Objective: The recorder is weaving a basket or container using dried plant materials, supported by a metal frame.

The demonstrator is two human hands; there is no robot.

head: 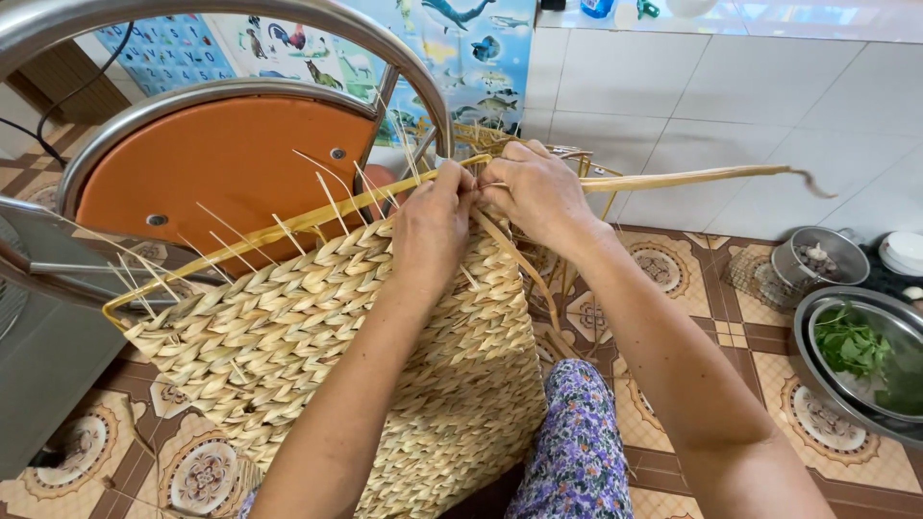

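Observation:
A woven basket (317, 327) of pale dried straw rests on my lap, built on a yellow wire frame (240, 248). My left hand (433, 229) presses on the basket's upper rim and pinches straw at the wire. Right beside it, my right hand (538, 192) grips a long flat straw strand (692, 177) that runs off to the right. Both hands meet at the rim's far corner. Loose straw ends stick up along the rim.
An orange chair with a steel tube frame (221, 159) stands behind the basket. At right on the tiled floor (740, 336) are a steel bowl of green leaves (865, 360) and a small strainer (819, 258). A white tiled wall (731, 106) with animal posters (317, 48) stands beyond.

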